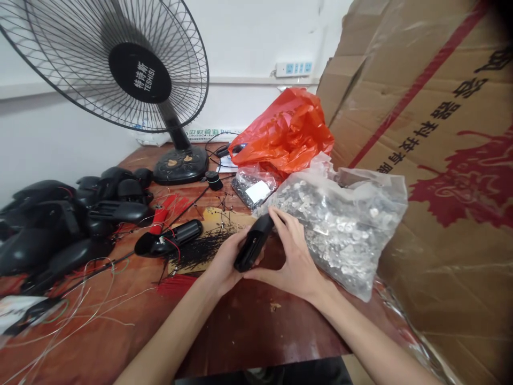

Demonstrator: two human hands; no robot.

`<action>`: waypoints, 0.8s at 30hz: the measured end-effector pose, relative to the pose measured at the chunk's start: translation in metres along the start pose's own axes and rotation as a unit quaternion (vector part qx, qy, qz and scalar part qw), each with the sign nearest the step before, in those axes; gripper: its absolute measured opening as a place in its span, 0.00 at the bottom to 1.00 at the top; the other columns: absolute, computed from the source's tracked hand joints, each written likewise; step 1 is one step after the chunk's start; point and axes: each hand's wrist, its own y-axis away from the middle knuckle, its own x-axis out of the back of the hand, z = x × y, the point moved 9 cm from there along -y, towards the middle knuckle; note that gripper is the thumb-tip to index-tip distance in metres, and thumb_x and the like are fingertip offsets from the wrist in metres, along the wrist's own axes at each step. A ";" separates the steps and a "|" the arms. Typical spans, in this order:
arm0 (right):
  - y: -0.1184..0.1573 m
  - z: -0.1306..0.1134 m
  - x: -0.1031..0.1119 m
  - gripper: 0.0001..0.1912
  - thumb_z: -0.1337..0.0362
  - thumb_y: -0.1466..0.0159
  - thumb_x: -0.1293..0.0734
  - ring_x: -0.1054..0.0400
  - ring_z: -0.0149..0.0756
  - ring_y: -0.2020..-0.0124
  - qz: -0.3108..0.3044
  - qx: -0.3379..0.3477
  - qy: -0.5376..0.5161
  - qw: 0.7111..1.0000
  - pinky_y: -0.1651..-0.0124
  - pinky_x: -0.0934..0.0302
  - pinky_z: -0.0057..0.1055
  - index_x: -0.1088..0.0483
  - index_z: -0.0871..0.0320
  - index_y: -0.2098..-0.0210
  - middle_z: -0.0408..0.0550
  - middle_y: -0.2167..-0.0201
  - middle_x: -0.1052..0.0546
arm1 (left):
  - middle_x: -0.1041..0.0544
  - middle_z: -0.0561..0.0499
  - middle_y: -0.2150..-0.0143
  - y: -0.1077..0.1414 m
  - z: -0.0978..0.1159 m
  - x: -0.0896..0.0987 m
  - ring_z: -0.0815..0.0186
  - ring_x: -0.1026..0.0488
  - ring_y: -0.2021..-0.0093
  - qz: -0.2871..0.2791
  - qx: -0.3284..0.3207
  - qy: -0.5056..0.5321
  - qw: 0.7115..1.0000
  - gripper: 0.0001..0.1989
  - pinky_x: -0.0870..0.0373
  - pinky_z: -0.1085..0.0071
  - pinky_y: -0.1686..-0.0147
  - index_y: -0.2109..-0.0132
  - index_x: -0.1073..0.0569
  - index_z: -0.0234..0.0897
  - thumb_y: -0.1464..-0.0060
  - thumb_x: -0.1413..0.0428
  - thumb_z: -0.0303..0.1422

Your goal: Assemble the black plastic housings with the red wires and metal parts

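Note:
Both my hands are on a black plastic housing (254, 245), tilted above the table, with a long recess and small metal contacts facing me. My left hand (227, 259) is wrapped round its left side and underside. Against its upper end press the fingertips of my right hand (298, 261), while the right thumb reaches to its lower end. Left of my hands lies a similar black housing (182, 234) with red wires and a small white connector. Close by, thin black wires (200, 250) and red wires (176, 286) are spread on the table.
A clear bag of small metal parts (340, 224) sits right of my hands. Behind it are a red plastic bag (290, 133) and a smaller parts bag (252, 184). Black housings (60, 230) pile up at left, below a fan (140, 72). Large cartons (441, 160) line the right.

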 end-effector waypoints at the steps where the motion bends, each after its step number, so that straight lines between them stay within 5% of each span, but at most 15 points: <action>1: -0.001 -0.001 0.001 0.60 0.41 0.49 0.24 0.49 0.55 0.33 0.004 0.003 0.000 1.000 0.34 0.49 0.54 0.57 0.51 0.28 0.59 0.34 0.44 | 0.29 0.48 0.77 0.000 0.001 -0.003 0.73 0.35 0.83 -0.015 -0.004 0.001 1.000 0.16 0.40 0.81 0.84 0.65 0.25 0.28 0.35 0.51 0.34; 11: -0.001 -0.008 0.010 0.57 0.42 0.47 0.25 0.47 0.57 0.34 0.043 0.031 -0.008 0.999 0.35 0.48 0.58 0.55 0.50 0.29 0.58 0.34 0.42 | 0.35 0.53 0.80 0.001 0.003 -0.008 0.74 0.40 0.81 -0.040 -0.025 -0.002 0.999 0.14 0.43 0.80 0.82 0.68 0.26 0.29 0.45 0.39 0.38; 24: -0.001 -0.009 0.013 0.52 0.44 0.49 0.24 0.46 0.57 0.35 0.051 0.025 -0.009 0.998 0.35 0.49 0.57 0.48 0.50 0.33 0.57 0.35 0.40 | 0.36 0.54 0.79 -0.001 -0.003 -0.005 0.75 0.41 0.80 -0.060 -0.013 -0.009 0.998 0.14 0.46 0.80 0.82 0.65 0.25 0.29 0.45 0.40 0.39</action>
